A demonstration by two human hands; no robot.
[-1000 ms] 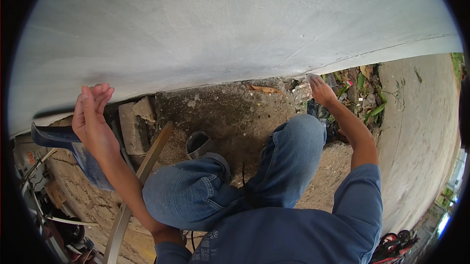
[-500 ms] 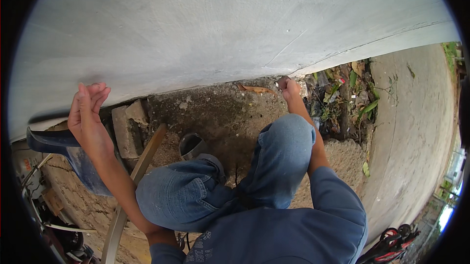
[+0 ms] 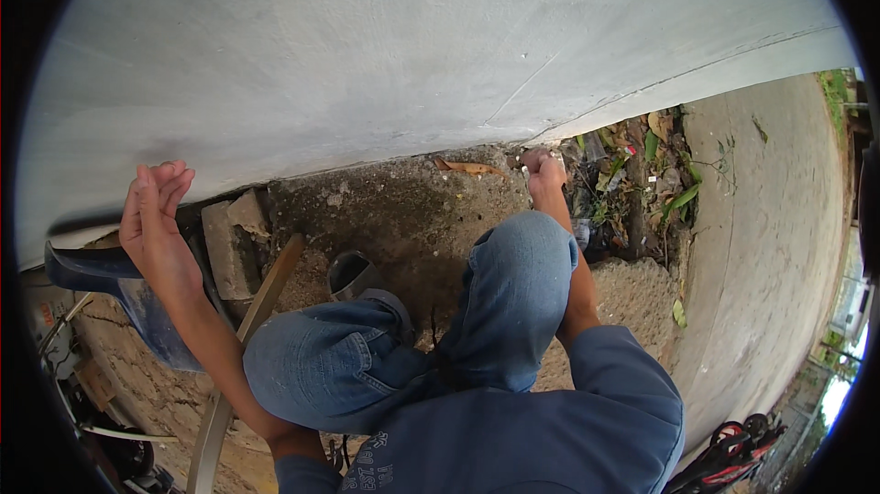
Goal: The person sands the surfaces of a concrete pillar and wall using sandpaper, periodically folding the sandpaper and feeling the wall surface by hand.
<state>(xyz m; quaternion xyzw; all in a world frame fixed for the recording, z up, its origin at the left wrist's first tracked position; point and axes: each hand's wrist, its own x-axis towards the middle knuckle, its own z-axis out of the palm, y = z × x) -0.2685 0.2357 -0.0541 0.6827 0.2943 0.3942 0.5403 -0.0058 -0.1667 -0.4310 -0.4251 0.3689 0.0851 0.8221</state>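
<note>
My left hand (image 3: 156, 219) is raised beside the grey-white wall (image 3: 367, 54), palm turned up. Its fingers are loosely curled and apart, with nothing in them. At the foot of the wall, my right hand (image 3: 546, 173) is closed, low down next to the leaf-filled gap. A small brownish thing shows at its fingertips, too unclear to name. A dry brown leaf (image 3: 469, 167) lies just left of that hand, on the rough concrete ledge (image 3: 385, 192).
Broken concrete blocks (image 3: 227, 251) and a wooden bar (image 3: 273, 283) stand left of my knees. A dark blue plastic thing (image 3: 151, 311) is farther left. Leaves and litter (image 3: 632, 178) fill the gap at right, beside a concrete path (image 3: 770, 219).
The view has shifted slightly, moving the scene a little left. My right hand has turned slightly at the wall's foot, and the brownish thing shows less. My left hand keeps its loose curl.
</note>
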